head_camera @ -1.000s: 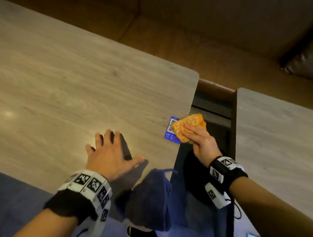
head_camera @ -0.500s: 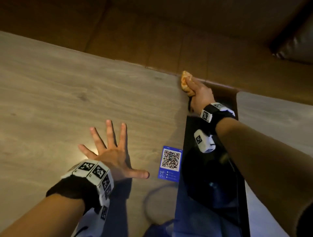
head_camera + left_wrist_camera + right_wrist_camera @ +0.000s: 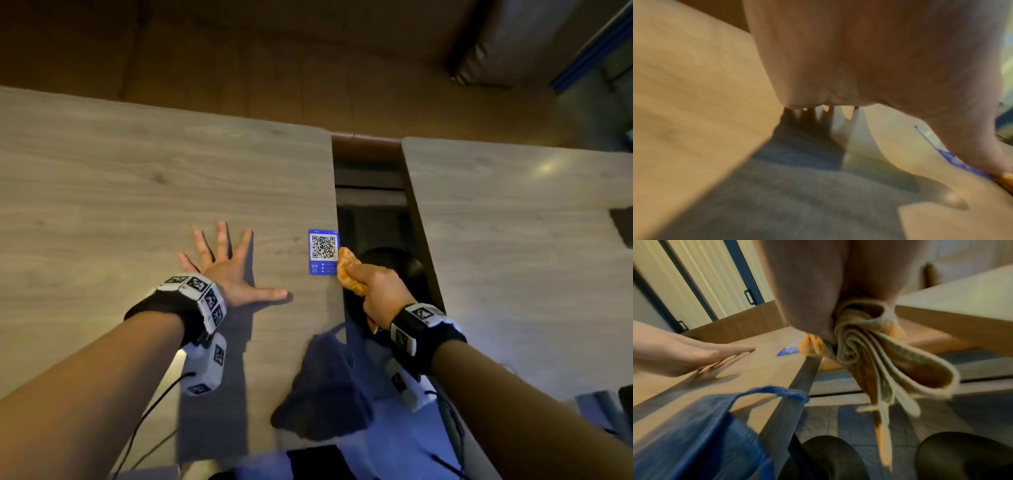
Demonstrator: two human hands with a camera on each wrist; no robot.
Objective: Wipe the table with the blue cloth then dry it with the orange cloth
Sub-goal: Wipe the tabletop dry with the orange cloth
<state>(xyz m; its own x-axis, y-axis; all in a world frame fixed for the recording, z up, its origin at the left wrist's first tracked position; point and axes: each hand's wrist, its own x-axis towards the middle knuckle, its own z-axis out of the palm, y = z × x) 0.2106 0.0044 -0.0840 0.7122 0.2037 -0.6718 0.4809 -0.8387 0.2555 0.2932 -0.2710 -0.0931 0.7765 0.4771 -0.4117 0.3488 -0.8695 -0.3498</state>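
My right hand point(image 3: 371, 291) grips the bunched orange cloth point(image 3: 349, 270) at the right edge of the wooden table point(image 3: 137, 192), just beside the blue QR card point(image 3: 323, 251). In the right wrist view the orange cloth point(image 3: 875, 353) hangs in folds below my fingers, past the table edge. My left hand point(image 3: 226, 270) lies flat on the tabletop with fingers spread. The blue cloth point(image 3: 325, 387) lies crumpled at the near right corner of the table, partly over the edge; the right wrist view shows the blue cloth point(image 3: 701, 431) close up. The left wrist view is blurred.
A second wooden table point(image 3: 520, 257) stands to the right across a narrow gap point(image 3: 373, 212). A brown bench seat point(image 3: 308, 61) runs behind both tables. Dark round stools point(image 3: 966, 457) stand below the gap. Cables trail from both wrist bands.
My right hand swept the orange cloth along the table's right edge, out to the far corner and back to beside the QR card. My left hand stayed flat on the table.
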